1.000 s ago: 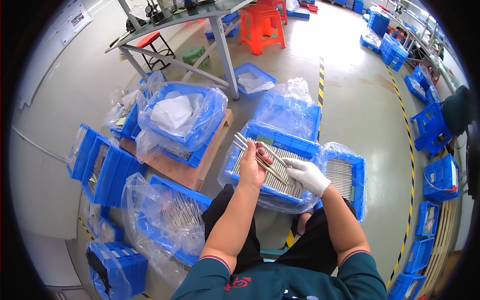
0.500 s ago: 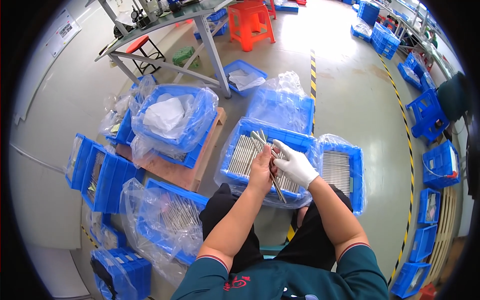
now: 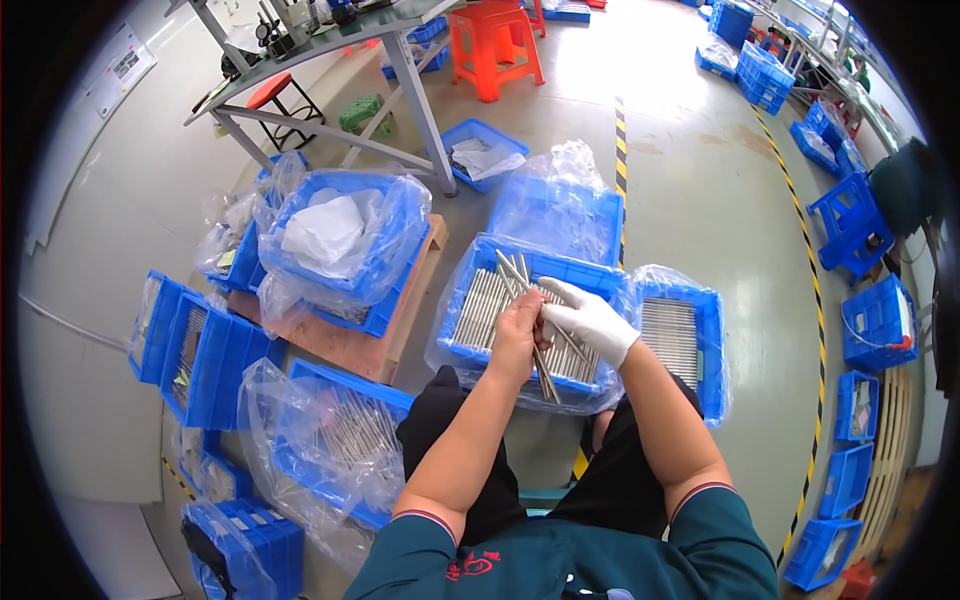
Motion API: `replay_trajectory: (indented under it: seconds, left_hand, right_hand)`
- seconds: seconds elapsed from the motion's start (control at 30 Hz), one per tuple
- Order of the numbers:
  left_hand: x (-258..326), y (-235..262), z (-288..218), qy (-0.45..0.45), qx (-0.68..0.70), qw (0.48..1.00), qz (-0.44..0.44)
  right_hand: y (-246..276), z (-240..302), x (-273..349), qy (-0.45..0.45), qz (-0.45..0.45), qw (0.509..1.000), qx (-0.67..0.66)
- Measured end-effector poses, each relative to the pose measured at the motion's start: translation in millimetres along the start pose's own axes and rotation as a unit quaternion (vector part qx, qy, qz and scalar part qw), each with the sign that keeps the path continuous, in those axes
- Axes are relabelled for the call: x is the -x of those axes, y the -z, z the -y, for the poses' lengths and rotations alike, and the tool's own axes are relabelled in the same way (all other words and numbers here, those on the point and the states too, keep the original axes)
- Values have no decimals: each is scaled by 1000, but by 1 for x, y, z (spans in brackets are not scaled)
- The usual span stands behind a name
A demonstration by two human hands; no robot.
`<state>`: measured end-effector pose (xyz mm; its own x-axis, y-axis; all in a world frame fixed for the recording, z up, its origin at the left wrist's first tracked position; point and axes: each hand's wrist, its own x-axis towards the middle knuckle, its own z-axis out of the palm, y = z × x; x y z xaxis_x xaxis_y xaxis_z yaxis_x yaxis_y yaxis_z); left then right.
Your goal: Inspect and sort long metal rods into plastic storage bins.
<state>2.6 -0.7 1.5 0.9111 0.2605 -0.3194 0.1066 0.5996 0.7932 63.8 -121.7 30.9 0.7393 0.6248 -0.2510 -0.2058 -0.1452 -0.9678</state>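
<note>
My bare left hand [image 3: 517,330] is closed around a small bunch of thin metal rods [image 3: 546,378], which fan out above and below the fist. My right hand [image 3: 597,322], in a white glove, is close against the left fingers and the bunch. Its visible fingers are stretched and apart, with the far side hidden. Both hands are above a blue bin [image 3: 455,345] lined with clear plastic. Rows of similar rods [image 3: 482,305] lie inside it, partly covered by my hands.
To the right stands another lined blue bin [image 3: 712,350] of rods. A bin with loosely heaped rods [image 3: 355,430] is at the left. Behind it, stacked bins [image 3: 400,265] rest on a wooden pallet [image 3: 402,340]. A workbench [image 3: 425,120] and red stool [image 3: 492,50] are farther off.
The rods in my left hand have shifted, their upper ends now more spread and crossed. My right fingers have moved slightly. The whole view has drifted a little.
</note>
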Motion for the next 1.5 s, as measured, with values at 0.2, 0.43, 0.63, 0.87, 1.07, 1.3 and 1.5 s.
replay_trajectory:
  seconds: [0.2,0.43,0.63,0.87,1.07,1.3,1.5]
  left_hand:
    - [3,3,14,123,-38,984,123]
    - [17,-1,22,194,-48,959,200]
    - [5,15,9,162,38,966,195]
    - [-1,13,0,135,49,964,223]
    - [1,5,1,162,115,943,267]
    - [3,6,-1,205,95,965,134]
    - [-6,26,-20,-37,44,997,-56]
  right_hand:
    - [24,2,-21,-83,-7,994,-74]
    - [81,-41,-72,23,-297,947,-117]
    - [105,-27,-43,-38,-236,933,-269]
    - [19,-15,-27,-1,-90,986,138]
    - [16,-47,-31,-230,101,928,-274]
    - [23,-49,-44,-222,-30,923,-313]
    - [73,-61,-85,-192,-109,974,-55]
